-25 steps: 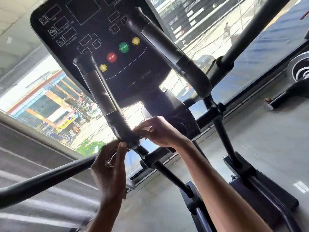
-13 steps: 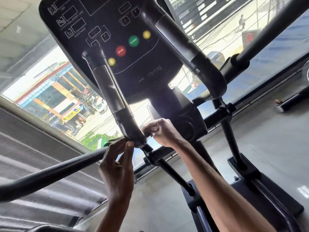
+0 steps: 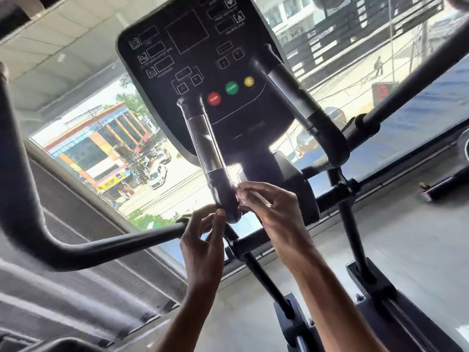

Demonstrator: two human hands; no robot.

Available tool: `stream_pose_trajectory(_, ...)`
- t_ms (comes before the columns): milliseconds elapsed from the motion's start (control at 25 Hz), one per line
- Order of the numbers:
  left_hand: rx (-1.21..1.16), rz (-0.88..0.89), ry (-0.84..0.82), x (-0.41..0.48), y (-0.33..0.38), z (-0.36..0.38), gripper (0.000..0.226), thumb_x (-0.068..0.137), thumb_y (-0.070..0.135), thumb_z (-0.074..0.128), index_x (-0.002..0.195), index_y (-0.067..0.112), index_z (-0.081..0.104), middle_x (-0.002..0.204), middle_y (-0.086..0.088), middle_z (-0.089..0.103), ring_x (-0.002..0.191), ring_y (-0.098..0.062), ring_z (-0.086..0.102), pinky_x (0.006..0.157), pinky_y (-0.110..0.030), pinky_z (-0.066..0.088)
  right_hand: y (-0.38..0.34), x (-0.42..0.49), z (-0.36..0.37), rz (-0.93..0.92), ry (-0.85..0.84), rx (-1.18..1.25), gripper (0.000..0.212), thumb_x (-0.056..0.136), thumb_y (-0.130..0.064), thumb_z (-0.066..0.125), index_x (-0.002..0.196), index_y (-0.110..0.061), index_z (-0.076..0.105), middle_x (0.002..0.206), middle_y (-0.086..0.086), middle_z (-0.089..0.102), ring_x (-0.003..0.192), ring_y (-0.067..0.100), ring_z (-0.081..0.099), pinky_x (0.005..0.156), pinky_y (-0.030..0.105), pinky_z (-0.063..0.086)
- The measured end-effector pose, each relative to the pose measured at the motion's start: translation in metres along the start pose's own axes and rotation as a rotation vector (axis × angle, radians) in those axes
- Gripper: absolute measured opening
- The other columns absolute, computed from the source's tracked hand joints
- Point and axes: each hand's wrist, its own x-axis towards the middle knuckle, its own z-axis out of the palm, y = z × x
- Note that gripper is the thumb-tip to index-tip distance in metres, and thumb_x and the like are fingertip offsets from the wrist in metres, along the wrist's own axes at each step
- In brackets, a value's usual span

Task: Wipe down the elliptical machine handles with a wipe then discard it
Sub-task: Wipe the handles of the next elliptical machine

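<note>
Two hands of mine are up at the lower end of the inner left handle (image 3: 223, 196), the black one with the silver plate that rises in front of the console (image 3: 177, 41). My right hand (image 3: 276, 214) comes in from the right. Its fingers (image 3: 264, 188) are curled and pinch a thin, pale wipe (image 3: 247, 195) against the right side of the grip. Glare from the window (image 3: 101, 148) behind washes the wipe out, so I can't make out its edges. My left hand (image 3: 200, 245) is on the other side, fingertips drawn narrow together and touching the bottom-left of the same handle. I cannot tell whether they nip a corner of the wipe or only the grip. The other inner handle (image 3: 304, 107) stands to the right, apart from both hands. The machine's long curved arm (image 3: 30, 204) sweeps past on my left, and the red STOP button (image 3: 214, 98) and green START button (image 3: 231, 87) show above
</note>
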Motion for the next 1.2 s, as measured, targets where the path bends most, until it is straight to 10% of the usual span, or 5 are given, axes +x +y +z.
stream_pose_trajectory(440, -0.247, -0.154, -0.203, 0.024, 0.008, -0.016, 0.029, 0.105, 0.026, 0.056, 0.093, 0.006, 0.074, 0.095, -0.013, 0.077, 0.098, -0.027, 0.075, 0.091, -0.046, 0.059, 0.002, -0.023, 0.048, -0.370, 0.317, -0.220, 0.017, 0.092, -0.004, 0.071, 0.102, -0.015, 0.078, 0.102, -0.002, 0.077, 0.101, 0.015, 0.073, 0.090, 0.040, 0.059)
stream_pose_trajectory(640, -0.420, -0.350, -0.327, 0.039, 0.012, -0.033, 0.053, 0.105, 0.043, 0.045, 0.097, 0.001, 0.075, 0.100, -0.018, 0.077, 0.099, -0.026, 0.074, 0.094, -0.045, 0.057, 0.012, -0.034, 0.053, -0.879, 0.298, -0.943, 0.018, 0.095, -0.008, 0.066, 0.109, -0.007, 0.077, 0.116, 0.007, 0.071, 0.104, 0.020, 0.067, 0.098, 0.017, 0.046)
stream_pose_trajectory(840, -0.501, -0.393, -0.397, 0.046, 0.008, -0.037, 0.068, 0.108, 0.050, 0.032, 0.103, -0.003, 0.073, 0.101, -0.016, 0.077, 0.097, -0.023, 0.074, 0.081, -0.033, 0.056, -0.005, -0.018, 0.066, -0.972, 0.270, -1.252, 0.020, 0.096, -0.007, 0.067, 0.113, -0.008, 0.076, 0.116, 0.003, 0.071, 0.106, 0.020, 0.064, 0.106, 0.008, 0.030)
stream_pose_trajectory(1200, -0.554, -0.420, -0.532, 0.062, 0.006, -0.045, 0.065, 0.107, 0.053, 0.031, 0.097, 0.006, 0.074, 0.096, -0.008, 0.077, 0.090, -0.019, 0.071, 0.075, -0.028, 0.056, 0.002, -0.040, 0.062, -0.939, 0.290, -1.300, 0.017, 0.091, -0.003, 0.070, 0.106, -0.006, 0.077, 0.109, 0.003, 0.072, 0.102, 0.018, 0.066, 0.096, 0.023, 0.051)
